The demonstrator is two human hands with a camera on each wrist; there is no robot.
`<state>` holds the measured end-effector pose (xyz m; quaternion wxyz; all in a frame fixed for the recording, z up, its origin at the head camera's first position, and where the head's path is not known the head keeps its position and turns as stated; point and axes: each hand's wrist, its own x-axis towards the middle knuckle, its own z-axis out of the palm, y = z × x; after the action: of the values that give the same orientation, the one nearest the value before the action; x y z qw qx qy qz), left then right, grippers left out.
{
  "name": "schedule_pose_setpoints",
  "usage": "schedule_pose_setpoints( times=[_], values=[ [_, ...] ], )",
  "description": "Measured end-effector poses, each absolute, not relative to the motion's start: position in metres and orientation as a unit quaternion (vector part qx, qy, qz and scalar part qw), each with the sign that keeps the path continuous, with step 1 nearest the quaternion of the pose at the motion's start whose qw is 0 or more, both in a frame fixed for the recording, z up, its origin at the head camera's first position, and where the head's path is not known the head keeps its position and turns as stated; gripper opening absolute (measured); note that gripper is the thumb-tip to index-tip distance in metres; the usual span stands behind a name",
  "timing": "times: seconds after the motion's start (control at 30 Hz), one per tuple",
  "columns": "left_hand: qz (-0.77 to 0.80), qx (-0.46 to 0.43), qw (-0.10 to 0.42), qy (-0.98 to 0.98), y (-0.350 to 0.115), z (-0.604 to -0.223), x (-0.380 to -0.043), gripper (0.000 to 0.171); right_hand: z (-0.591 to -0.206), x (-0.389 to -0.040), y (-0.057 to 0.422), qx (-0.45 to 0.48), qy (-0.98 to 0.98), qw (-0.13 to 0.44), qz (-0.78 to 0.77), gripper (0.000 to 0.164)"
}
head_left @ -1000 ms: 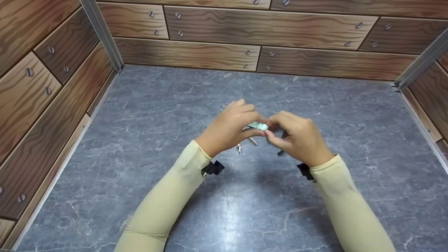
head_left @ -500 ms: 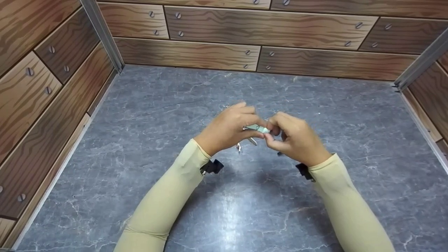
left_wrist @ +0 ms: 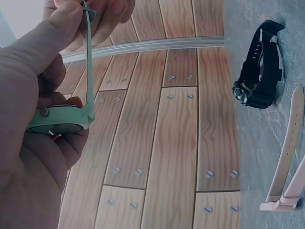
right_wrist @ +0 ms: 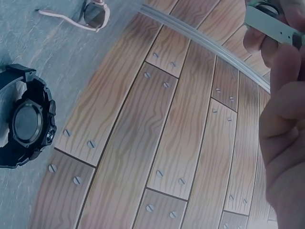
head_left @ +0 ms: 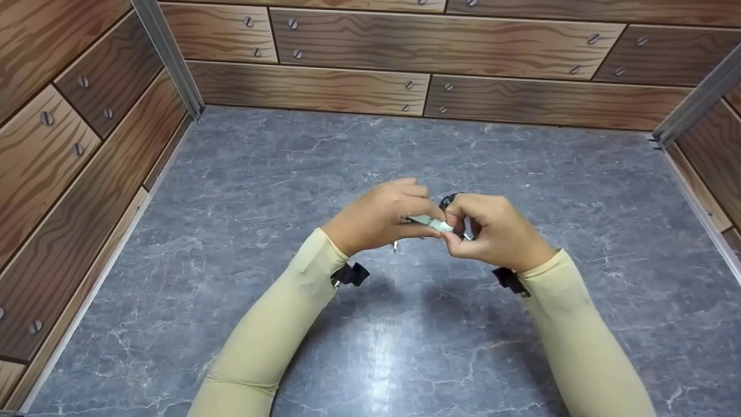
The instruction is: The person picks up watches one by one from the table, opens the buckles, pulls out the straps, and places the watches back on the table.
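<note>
A mint-green wristwatch (left_wrist: 59,119) is held up between both hands. My left hand (head_left: 391,214) grips it, with the case inside the curled fingers in the left wrist view. Its strap (left_wrist: 89,67) runs straight from the case up to the fingertips, where a small buckle shows. The right hand (head_left: 495,229) pinches the strap end between thumb and fingers, meeting the left fingertips. In the right wrist view, the holed green strap (right_wrist: 271,26) shows at those fingers. Much of the watch is hidden by the hands in the head view.
On the grey marbled table (head_left: 278,174) lie a black watch (right_wrist: 28,121) and a pink-strapped watch (left_wrist: 288,148), below the hands and partly hidden by them in the head view. Wood-patterned panels (head_left: 324,87) wall in the back and sides.
Both hands have moved slightly towards the person with the green watch. The black watch now shows beyond the right hand, and less of the pink-strapped watch shows below the left.
</note>
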<state>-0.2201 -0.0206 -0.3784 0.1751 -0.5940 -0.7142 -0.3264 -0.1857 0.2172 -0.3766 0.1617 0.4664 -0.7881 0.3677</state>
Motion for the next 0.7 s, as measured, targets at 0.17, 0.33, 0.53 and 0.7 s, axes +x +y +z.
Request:
schedule_pose_setpoints(
  times=[0.17, 0.33, 0.53, 0.7],
  values=[
    [-0.313, -0.590, 0.207, -0.715, -0.018, -0.378, -0.219, 0.017, -0.376, -0.187, 0.219, 0.462, -0.786, 0.175, 0.372, 0.022],
    [-0.333, -0.548, 0.181, -0.746, -0.019, -0.375, -0.217, 0.017, -0.373, -0.187, 0.219, 0.453, -0.792, 0.251, 0.323, 0.014],
    [-0.362, -0.496, 0.138, -0.777, -0.021, -0.369, -0.212, 0.018, -0.367, -0.181, 0.215, 0.445, -0.798, 0.313, 0.260, 0.008],
    [-0.343, -0.483, 0.127, -0.796, -0.020, -0.369, -0.212, 0.018, -0.363, -0.178, 0.214, 0.440, -0.819, 0.301, 0.213, 0.014]
  ],
)
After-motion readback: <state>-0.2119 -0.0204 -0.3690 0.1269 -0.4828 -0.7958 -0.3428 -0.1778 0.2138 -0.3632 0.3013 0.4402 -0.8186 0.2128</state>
